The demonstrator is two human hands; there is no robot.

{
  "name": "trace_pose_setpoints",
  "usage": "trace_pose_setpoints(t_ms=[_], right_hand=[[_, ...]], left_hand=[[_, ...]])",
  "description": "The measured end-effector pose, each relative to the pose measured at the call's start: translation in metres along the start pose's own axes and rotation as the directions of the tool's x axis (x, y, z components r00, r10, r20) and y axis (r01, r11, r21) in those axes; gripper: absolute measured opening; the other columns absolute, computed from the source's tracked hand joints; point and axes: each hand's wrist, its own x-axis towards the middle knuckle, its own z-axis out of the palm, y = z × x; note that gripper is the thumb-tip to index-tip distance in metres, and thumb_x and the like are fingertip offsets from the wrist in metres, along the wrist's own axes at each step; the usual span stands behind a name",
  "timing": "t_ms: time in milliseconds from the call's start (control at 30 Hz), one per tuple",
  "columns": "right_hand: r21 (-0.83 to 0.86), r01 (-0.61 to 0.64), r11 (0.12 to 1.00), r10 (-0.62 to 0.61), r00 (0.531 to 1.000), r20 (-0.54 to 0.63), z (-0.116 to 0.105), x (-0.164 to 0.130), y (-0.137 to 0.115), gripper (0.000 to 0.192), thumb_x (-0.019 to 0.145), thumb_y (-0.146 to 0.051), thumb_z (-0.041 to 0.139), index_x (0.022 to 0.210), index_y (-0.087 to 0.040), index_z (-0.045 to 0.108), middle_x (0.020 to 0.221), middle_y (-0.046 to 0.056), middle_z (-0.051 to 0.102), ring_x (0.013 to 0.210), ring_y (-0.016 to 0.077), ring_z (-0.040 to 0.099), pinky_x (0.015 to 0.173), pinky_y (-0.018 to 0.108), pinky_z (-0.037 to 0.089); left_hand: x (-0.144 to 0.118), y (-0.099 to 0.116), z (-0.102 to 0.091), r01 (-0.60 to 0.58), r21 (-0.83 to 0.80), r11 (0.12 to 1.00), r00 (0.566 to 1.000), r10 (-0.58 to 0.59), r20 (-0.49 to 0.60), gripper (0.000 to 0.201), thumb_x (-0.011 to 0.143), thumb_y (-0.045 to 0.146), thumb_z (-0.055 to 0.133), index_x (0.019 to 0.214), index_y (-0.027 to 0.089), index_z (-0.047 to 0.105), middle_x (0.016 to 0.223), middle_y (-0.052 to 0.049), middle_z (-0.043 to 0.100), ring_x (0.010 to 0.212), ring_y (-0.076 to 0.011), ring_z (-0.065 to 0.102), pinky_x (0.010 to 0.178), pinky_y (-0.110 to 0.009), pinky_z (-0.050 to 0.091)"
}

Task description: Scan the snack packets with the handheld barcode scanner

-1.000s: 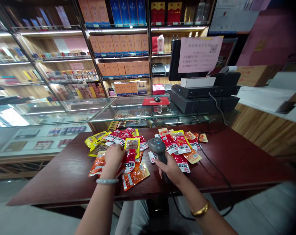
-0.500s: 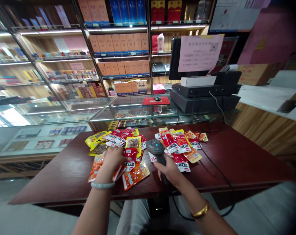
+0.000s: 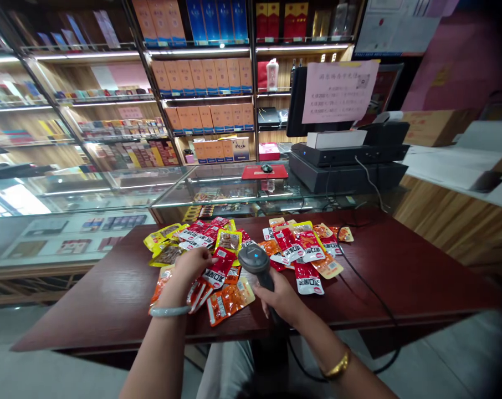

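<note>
My right hand [image 3: 281,295] is wrapped round the handle of a dark grey barcode scanner [image 3: 254,259], its head tilted left toward the snack packets. My left hand [image 3: 195,267] pinches the edge of a red and white snack packet [image 3: 220,268] at the left pile. Below that packet lie an orange snack packet [image 3: 231,299] and several red-edged ones, partly under my left hand. Yellow packets [image 3: 163,237] with brown contents sit at the pile's far left. On the right, beyond the scanner, is a second pile of red, orange and yellow packets [image 3: 311,246].
The piles lie on a dark red wooden table [image 3: 88,299]. A black cable [image 3: 369,291] curves across its right side. Behind stand a glass display counter [image 3: 201,185], a red mouse pad [image 3: 251,172], a monitor with a pink notice [image 3: 338,91] and a black cash drawer [image 3: 346,176].
The scanner has moved left, closer to the red packet in my left hand. That packet has tilted and shifted slightly up. My right hand has moved left with the scanner.
</note>
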Motion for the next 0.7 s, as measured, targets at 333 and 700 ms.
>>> trace_pose_setpoints(t_ms=[333, 700], right_hand=[[0.051, 0.004, 0.999, -0.004, 1.000, 0.014, 0.000, 0.000, 0.000, 0.039, 0.080, -0.048, 0.071, 0.101, -0.023, 0.050, 0.045, -0.013, 0.052, 0.033, 0.0112, 0.046, 0.039, 0.022, 0.037], [0.101, 0.076, 0.992, -0.071, 0.996, -0.052, -0.005, 0.002, -0.013, 0.039, 0.081, -0.049, 0.076, 0.096, -0.023, 0.051, 0.049, -0.013, 0.052, 0.034, 0.0095, 0.044, 0.039, 0.022, 0.036]], left_hand=[[-0.006, 0.005, -0.012, 0.052, -0.287, 0.957, 0.932, -0.150, -0.330, 0.030, 0.092, 0.048, 0.061, 0.076, 0.025, 0.051, 0.069, 0.001, 0.063, 0.068, -0.0203, 0.060, 0.061, -0.029, 0.032], [-0.006, 0.075, 0.031, -0.177, -0.433, 0.884, 0.938, 0.018, -0.346, 0.028, 0.092, 0.042, 0.061, 0.074, 0.025, 0.047, 0.067, 0.002, 0.062, 0.067, -0.0192, 0.058, 0.063, -0.028, 0.032]])
